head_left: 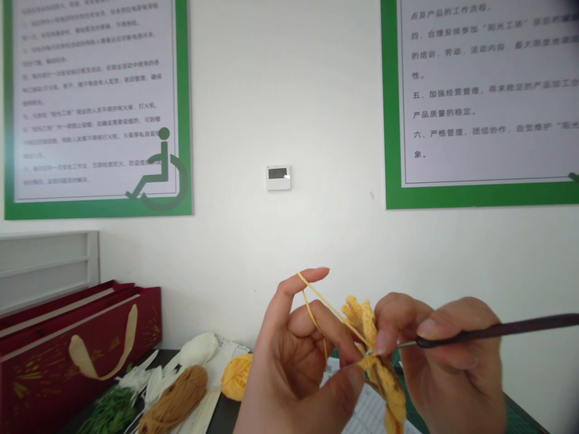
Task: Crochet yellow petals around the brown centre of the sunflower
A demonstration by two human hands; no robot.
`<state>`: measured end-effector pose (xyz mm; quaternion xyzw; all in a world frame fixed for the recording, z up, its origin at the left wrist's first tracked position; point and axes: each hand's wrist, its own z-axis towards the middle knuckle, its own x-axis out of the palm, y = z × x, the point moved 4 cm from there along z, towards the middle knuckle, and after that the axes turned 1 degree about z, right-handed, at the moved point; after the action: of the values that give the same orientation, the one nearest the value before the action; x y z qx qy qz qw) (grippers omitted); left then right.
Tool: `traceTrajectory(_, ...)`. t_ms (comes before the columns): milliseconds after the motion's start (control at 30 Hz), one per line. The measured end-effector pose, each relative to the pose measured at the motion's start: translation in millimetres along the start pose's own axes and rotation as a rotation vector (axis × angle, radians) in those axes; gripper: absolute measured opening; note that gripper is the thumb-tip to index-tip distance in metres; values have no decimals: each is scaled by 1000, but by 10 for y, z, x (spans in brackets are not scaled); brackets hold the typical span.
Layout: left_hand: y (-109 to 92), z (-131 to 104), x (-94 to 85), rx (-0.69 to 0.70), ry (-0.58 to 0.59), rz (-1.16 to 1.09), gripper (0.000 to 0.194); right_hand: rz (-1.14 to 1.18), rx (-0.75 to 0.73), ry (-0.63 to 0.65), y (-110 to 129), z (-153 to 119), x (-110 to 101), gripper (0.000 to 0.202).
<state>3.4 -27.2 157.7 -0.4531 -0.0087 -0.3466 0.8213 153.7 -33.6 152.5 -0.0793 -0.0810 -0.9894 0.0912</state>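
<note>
Wall is rising behind; at five o'clock, left grip is pinching presumably light, soft crochet, best held edgewise; right grip, a hook.

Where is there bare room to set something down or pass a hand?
Only slivers: dark tabletop bordered by yellow yarn ball and left hand; green mat beside the right hand. A hand might pass above both, below the wall unit. Crowded: around the yellow crochet piece; leftward, among brown yarn and red bags.
</note>
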Motion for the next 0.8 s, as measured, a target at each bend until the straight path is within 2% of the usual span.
traceTrajectory(133, -14, 3, 11, -1, 13, 3, 72, 3, -9, -5, 7, -11, -1, 3)
traceTrajectory(333, -18, 11, 6, -13, 21, 3, 73, 51, 89, 4, -14, -44, 10, 4)
traceTrajectory(533, -11, 20, -17, -29, 16, 6, 74, 48, 88, -12, -21, -49, 6, 9)
traceTrajectory(800, -9, 27, -14, -24, 0, 11, 74, 72, 86, 34, -30, -47, 10, 9)
